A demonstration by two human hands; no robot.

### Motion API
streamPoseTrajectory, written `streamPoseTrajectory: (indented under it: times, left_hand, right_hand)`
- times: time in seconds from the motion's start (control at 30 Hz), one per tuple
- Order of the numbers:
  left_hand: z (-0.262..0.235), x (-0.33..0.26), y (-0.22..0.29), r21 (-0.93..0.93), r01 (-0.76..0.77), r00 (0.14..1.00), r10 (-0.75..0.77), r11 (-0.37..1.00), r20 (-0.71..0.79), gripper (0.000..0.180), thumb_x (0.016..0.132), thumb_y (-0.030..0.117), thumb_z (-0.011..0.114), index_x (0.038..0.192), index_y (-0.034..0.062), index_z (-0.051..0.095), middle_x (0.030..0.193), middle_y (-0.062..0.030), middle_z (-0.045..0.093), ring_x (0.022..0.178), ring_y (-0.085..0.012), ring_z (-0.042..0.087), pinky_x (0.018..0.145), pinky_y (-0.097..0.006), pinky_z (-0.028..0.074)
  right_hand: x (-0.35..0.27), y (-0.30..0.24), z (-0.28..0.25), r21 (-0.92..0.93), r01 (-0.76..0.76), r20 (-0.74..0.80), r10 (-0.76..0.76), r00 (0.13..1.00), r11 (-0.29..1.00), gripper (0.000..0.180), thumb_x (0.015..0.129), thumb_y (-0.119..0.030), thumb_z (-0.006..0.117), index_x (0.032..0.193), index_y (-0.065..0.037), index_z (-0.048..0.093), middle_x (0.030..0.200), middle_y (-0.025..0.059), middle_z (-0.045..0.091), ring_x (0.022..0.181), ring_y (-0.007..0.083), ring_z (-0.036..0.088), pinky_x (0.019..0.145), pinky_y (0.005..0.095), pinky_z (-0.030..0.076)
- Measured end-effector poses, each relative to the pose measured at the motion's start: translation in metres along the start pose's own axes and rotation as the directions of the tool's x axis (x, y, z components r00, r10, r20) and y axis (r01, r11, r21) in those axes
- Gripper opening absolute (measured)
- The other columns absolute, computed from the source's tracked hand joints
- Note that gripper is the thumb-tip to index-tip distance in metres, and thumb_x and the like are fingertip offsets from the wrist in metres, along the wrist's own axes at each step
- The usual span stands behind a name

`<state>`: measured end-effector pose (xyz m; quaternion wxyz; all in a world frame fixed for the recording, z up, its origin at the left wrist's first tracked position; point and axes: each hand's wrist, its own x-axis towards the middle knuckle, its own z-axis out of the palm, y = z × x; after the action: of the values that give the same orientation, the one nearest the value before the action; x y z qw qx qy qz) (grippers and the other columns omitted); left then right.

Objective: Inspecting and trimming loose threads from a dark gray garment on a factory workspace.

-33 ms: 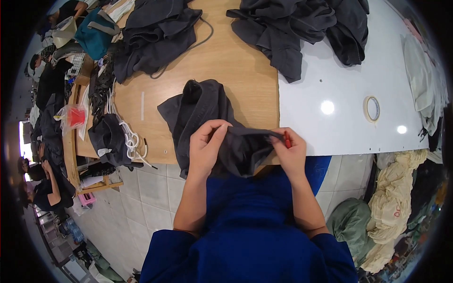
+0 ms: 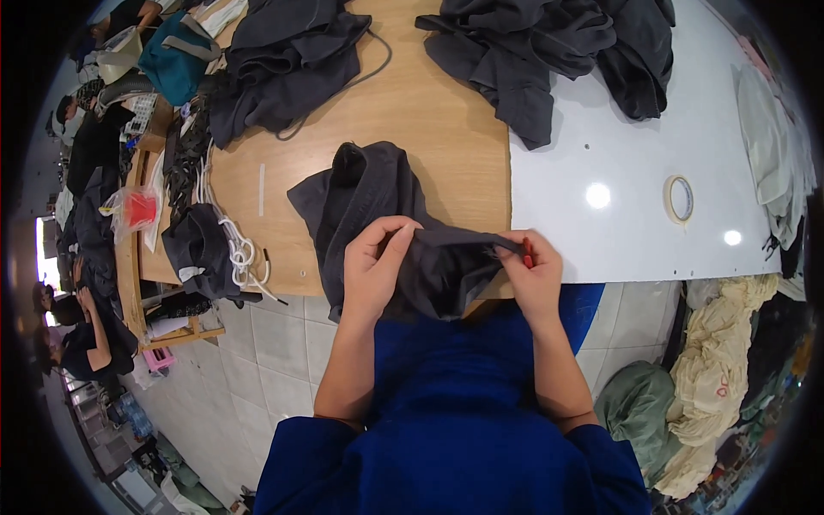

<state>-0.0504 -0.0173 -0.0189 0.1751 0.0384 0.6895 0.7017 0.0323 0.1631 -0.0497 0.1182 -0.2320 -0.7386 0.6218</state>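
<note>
A dark grey garment point(image 2: 367, 196) lies bunched at the table's near edge, part of it hanging over. My left hand point(image 2: 376, 262) pinches its folded edge between thumb and fingers. A short way to the right, my right hand point(image 2: 534, 273) grips the same edge, so a strip of cloth stretches between the two hands. A small red tool point(image 2: 528, 252) is tucked in my right hand; its kind is mostly hidden by the fingers. Below the strip, the cloth falls open in a dark hollow.
More dark grey garments point(image 2: 287, 73) lie at the far left, others point(image 2: 532, 51) at the far right. A tape roll point(image 2: 678, 199) rests on the white board point(image 2: 592, 245). White cord point(image 2: 243, 251) lies left beside dark cloth. Cream fabric point(image 2: 712, 369) is heaped on the right. People sit at left.
My right hand has shifted very slightly to the right with the cloth edge. My left hand stays almost in place.
</note>
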Motion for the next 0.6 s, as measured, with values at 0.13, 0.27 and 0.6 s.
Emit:
streamPoseTrajectory:
  times: [0.13, 0.27, 0.6]
  left_hand:
    - [-0.007, -0.001, -0.001, 0.184, -0.120, 0.992, 0.125, 0.976, -0.016, 0.010, 0.086, 0.004, 0.057, 0.093, -0.0004, 0.063, 0.085, -0.0021, 0.062, 0.076, -0.0062, 0.054, 0.068, -0.018, 0.042]
    - [-0.002, -0.006, 0.007, 0.304, -0.238, 0.957, 0.277, 0.922, -0.089, 0.011, 0.081, -0.001, 0.059, 0.091, 0.0009, 0.065, 0.085, -0.0072, 0.062, 0.075, -0.0122, 0.057, 0.067, -0.021, 0.044]
    - [0.006, -0.028, 0.022, 0.435, -0.575, 0.810, 0.409, 0.693, 0.420, 0.013, 0.072, 0.009, 0.066, 0.063, 0.0034, 0.058, 0.067, -0.0067, 0.058, 0.064, -0.0222, 0.057, 0.059, -0.029, 0.042]
  right_hand:
    - [0.004, -0.008, -0.002, 0.189, 0.044, 0.053, -0.055, 0.997, 0.981, 0.008, 0.082, -0.005, 0.063, 0.088, 0.000, 0.063, 0.073, 0.0000, 0.055, 0.067, 0.0049, 0.046, 0.060, 0.0195, 0.036]
    - [0.000, -0.021, -0.005, 0.391, -0.184, 0.161, 0.130, 0.978, 0.902, 0.011, 0.087, -0.007, 0.059, 0.091, 0.003, 0.061, 0.071, -0.0057, 0.053, 0.064, 0.0025, 0.042, 0.057, 0.0183, 0.034]
    - [-0.012, -0.035, -0.004, 0.126, 0.092, 0.014, -0.095, 0.995, 0.988, 0.008, 0.082, -0.003, 0.063, 0.087, 0.002, 0.062, 0.064, 0.0020, 0.049, 0.056, 0.0065, 0.038, 0.050, 0.0194, 0.031]
